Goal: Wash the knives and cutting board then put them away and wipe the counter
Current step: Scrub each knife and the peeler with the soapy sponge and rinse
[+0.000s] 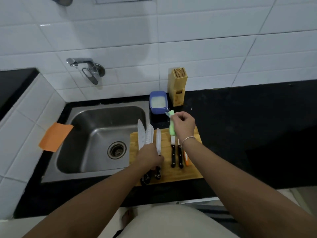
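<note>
Your black stone counter (240, 127) carries everything here, and its front edge is the first hazard: the rectangular bamboo cutting board (187, 170) lies close to that edge, just right of the stainless steel sink (96, 127), so a shove while you lift could slide it, knives and all, toward you.

Your left hand (150, 156) is curled over the handle end of the three large speckled steel knives (148, 134), whose tips reach out over the sink rim. Which handle your fingers hold, I cannot tell. Draw one out carelessly and its neighbours, lying touching, could skid into the basin or off the board.

Your right hand (183, 125) pinches a green sponge (172, 127) above the board's far edge, near the blue plastic tub of pale soapy liquid (158, 102). Soap on your fingers makes a slipping grip likely once you scrub a blade.

The two small black-handled knives (176, 155) and the orange-handled one (186, 158) lie right under your right wrist; drop that arm and you risk a cut.

The wooden knife block (177, 86) stands by the wall, empty.
</note>
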Available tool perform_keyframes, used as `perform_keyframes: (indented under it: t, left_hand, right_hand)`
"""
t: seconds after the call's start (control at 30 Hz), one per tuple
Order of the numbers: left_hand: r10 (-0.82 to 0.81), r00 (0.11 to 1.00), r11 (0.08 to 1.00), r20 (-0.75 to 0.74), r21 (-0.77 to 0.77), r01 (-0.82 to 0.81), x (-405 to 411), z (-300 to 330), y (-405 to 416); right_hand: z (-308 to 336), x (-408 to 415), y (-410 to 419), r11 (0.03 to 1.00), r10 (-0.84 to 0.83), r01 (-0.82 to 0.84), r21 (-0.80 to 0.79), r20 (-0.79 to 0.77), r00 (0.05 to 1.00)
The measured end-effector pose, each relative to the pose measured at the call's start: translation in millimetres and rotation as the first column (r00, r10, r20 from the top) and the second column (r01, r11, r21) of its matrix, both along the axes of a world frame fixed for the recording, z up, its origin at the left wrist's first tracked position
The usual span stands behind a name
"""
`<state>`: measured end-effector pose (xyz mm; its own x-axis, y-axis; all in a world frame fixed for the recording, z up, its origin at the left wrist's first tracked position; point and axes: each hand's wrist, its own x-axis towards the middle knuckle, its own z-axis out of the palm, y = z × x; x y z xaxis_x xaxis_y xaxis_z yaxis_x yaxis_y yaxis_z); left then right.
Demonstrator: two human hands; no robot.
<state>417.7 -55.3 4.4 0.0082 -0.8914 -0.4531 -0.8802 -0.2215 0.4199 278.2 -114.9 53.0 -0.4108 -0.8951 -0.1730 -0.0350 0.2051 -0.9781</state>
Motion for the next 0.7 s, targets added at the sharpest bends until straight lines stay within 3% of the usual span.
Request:
perform_keyframes:
  t: [0.23, 0.3, 0.4, 0.53, 0.7]
  left_hand:
    - [-0.071, 0.995, 0.996, 0.068, -0.042, 0.074, -27.6, 11.1, -20.4]
    - [-0.081, 0.996, 0.994, 0.038, -0.065, 0.083, -42.5, 12.9, -24.5]
    - [-0.141, 0.99, 0.989, 0.027, -0.052, 0.142, -56.2, 10.0, -26.4]
    - [-0.179, 0.983, 0.984, 0.042, 0.029, 0.178, -59.8, -1.1, -29.5]
    - [-0.052, 0.995, 0.988, -0.09, 0.14, 0.064, -57.8, -1.1, -35.5]
  right_hand:
    - [19.2, -18.9, -3.4, 0.991, 0.039, -0.082, 0.105, 0.362, 0.931]
    - [23.0, -27.3, -5.6, 0.982, 0.023, -0.113, 0.153, 0.492, 0.87]
    - [28.1, -39.8, -2.3, 0.944, 0.027, -0.251, 0.214, 0.709, 0.705]
    - [30.1, -52.5, 4.3, 0.903, 0.025, -0.361, 0.232, 0.811, 0.584]
    - [34.1, -45.2, -0.2, 0.914, 0.023, -0.344, 0.213, 0.821, 0.571]
